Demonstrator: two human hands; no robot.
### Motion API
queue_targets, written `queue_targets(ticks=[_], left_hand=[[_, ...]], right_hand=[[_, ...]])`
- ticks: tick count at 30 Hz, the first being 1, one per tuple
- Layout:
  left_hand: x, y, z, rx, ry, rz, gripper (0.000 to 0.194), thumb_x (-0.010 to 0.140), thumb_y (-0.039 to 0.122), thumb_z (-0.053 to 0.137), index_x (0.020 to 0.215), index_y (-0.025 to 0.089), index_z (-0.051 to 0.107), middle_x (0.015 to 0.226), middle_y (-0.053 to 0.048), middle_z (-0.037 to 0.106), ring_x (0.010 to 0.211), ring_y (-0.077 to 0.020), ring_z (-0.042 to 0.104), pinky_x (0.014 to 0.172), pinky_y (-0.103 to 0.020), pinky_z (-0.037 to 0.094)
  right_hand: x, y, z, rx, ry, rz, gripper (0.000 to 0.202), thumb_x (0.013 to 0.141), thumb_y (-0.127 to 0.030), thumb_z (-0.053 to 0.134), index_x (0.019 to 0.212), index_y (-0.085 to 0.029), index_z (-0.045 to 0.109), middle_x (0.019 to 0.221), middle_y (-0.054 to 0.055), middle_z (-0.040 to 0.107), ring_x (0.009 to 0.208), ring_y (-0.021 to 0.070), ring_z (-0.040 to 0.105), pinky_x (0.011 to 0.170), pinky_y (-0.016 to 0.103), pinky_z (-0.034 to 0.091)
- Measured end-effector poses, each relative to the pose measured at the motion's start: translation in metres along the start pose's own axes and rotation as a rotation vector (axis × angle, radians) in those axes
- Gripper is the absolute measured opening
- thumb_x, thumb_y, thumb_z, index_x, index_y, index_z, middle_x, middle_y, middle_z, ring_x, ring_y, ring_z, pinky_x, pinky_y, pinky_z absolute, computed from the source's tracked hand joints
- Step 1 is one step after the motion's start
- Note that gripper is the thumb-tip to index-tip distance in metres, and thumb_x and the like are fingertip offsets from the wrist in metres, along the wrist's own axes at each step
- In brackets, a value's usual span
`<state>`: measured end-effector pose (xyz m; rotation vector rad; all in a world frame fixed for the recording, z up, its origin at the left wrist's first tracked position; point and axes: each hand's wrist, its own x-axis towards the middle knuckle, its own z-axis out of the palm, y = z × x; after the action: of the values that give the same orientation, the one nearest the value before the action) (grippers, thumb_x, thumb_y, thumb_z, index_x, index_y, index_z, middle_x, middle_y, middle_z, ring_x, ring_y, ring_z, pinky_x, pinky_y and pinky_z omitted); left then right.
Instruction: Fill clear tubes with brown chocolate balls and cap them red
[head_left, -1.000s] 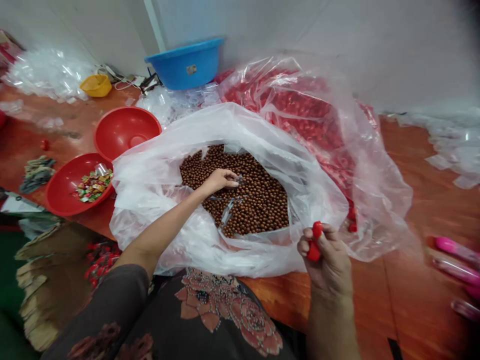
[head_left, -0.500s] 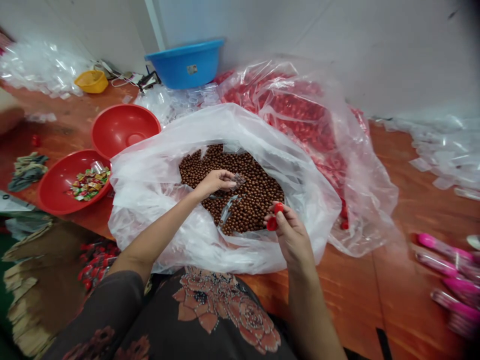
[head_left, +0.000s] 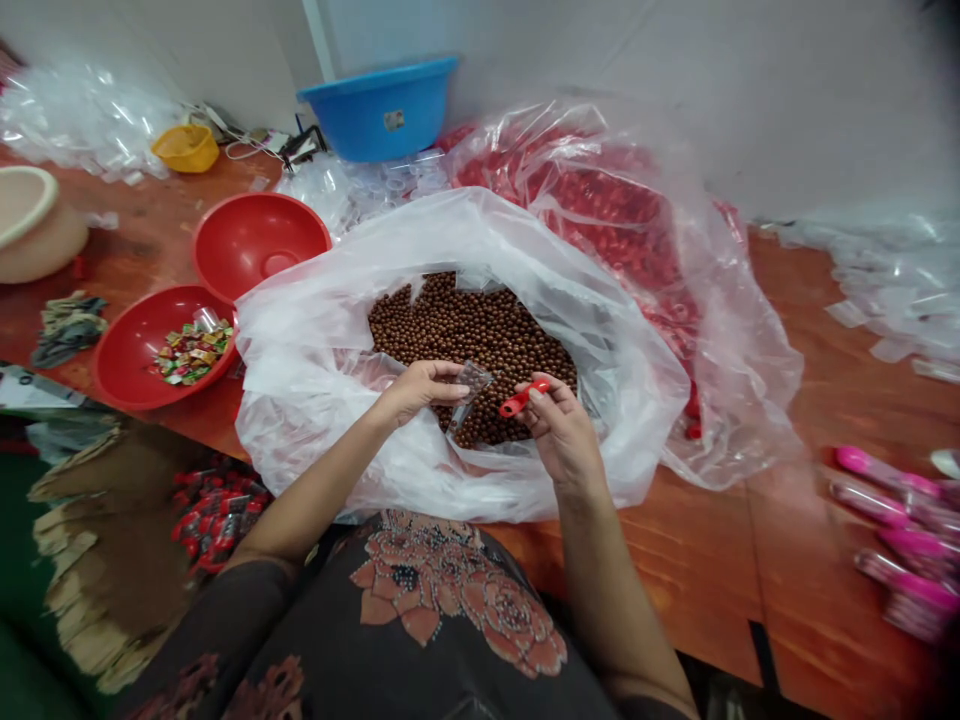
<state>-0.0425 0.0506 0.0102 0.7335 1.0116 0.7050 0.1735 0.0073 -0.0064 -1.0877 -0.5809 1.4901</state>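
My left hand pinches a small clear plastic container over a heap of round brown candy balls. Between the fingers of my right hand is a red plastic cap, long in shape, with a dark opening at its left end. The cap and the container are close together but apart. Around the balls spreads a large white plastic bag, its mouth wide open. Whether anything is inside the clear container is too small to tell.
Left of the bag are two red bowls, one with wrapped sweets. Behind it stand a blue basin and a clear bag of red pieces. Pink-capped tubes lie on the right. Below left sits a carton.
My left hand has drawn the clear container down toward me. My right hand has moved slightly left and up, turning the red cap toward the container. The view has shifted a little.
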Motion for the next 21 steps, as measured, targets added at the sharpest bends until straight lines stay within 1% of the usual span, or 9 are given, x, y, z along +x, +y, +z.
queue_targets(ticks=[3,5,8,11,13,16,18,21], left_hand=[[-0.008,-0.004,0.000,0.012,-0.035,0.010,0.040,0.063,0.014,0.082,0.102,0.012,0.072,0.094,-0.007,0.073,0.074,-0.0103,0.066,0.071,-0.024,0.053],[-0.013,-0.006,0.002,-0.006,-0.042,0.009,0.041,0.062,0.011,0.081,0.102,0.012,0.072,0.094,-0.007,0.073,0.076,-0.0110,0.066,0.074,-0.025,0.053],[-0.019,-0.009,0.007,-0.033,-0.064,-0.005,0.044,0.059,0.005,0.079,0.103,0.011,0.071,0.095,-0.008,0.073,0.078,-0.0120,0.067,0.078,-0.027,0.053],[-0.023,-0.014,0.010,-0.033,-0.087,-0.007,0.047,0.059,0.005,0.079,0.104,0.011,0.071,0.096,-0.008,0.074,0.081,-0.0125,0.067,0.083,-0.029,0.052],[-0.025,-0.018,0.010,-0.020,-0.091,-0.005,0.049,0.058,0.005,0.080,0.105,0.011,0.071,0.098,-0.008,0.074,0.085,-0.0129,0.067,0.086,-0.030,0.051],[-0.028,-0.022,0.009,0.023,-0.101,0.006,0.050,0.056,0.007,0.081,0.106,0.012,0.071,0.102,-0.008,0.073,0.089,-0.0137,0.067,0.089,-0.031,0.050],[-0.031,-0.024,0.009,0.063,-0.110,0.012,0.050,0.057,0.009,0.081,0.105,0.012,0.072,0.103,-0.008,0.073,0.089,-0.0145,0.067,0.089,-0.031,0.050],[-0.035,-0.024,0.009,0.111,-0.109,0.015,0.049,0.057,0.010,0.080,0.105,0.013,0.072,0.102,-0.008,0.073,0.087,-0.0154,0.067,0.087,-0.032,0.051]], right_hand=[[-0.002,-0.001,-0.001,0.082,0.049,-0.017,0.041,0.061,-0.026,0.086,0.095,-0.026,0.063,0.084,-0.007,0.066,0.076,0.0070,0.064,0.069,0.019,0.057],[-0.003,0.000,-0.001,0.108,0.064,-0.039,0.037,0.061,-0.024,0.086,0.090,-0.025,0.063,0.083,-0.008,0.064,0.077,0.0059,0.064,0.074,0.019,0.058],[-0.003,0.002,0.001,0.100,0.057,-0.063,0.034,0.064,-0.026,0.085,0.092,-0.025,0.066,0.091,-0.007,0.066,0.084,0.0064,0.066,0.079,0.019,0.058],[-0.004,0.004,0.005,0.082,0.038,-0.051,0.032,0.068,-0.032,0.082,0.096,-0.025,0.069,0.100,-0.003,0.069,0.090,0.0088,0.067,0.082,0.020,0.058],[-0.003,0.005,0.007,0.079,0.009,-0.027,0.033,0.067,-0.033,0.083,0.097,-0.025,0.071,0.105,-0.002,0.071,0.089,0.0096,0.067,0.084,0.022,0.058],[-0.002,0.007,0.011,0.039,-0.063,0.030,0.042,0.062,-0.028,0.086,0.102,-0.027,0.072,0.111,-0.002,0.071,0.089,0.0100,0.067,0.088,0.024,0.056],[-0.001,0.008,0.013,-0.004,-0.113,0.059,0.047,0.060,-0.026,0.086,0.104,-0.028,0.072,0.112,-0.002,0.071,0.096,0.0119,0.067,0.092,0.026,0.054],[0.000,0.012,0.015,-0.077,-0.196,0.101,0.049,0.061,-0.029,0.086,0.108,-0.029,0.071,0.114,0.000,0.070,0.106,0.0161,0.065,0.094,0.032,0.053]])
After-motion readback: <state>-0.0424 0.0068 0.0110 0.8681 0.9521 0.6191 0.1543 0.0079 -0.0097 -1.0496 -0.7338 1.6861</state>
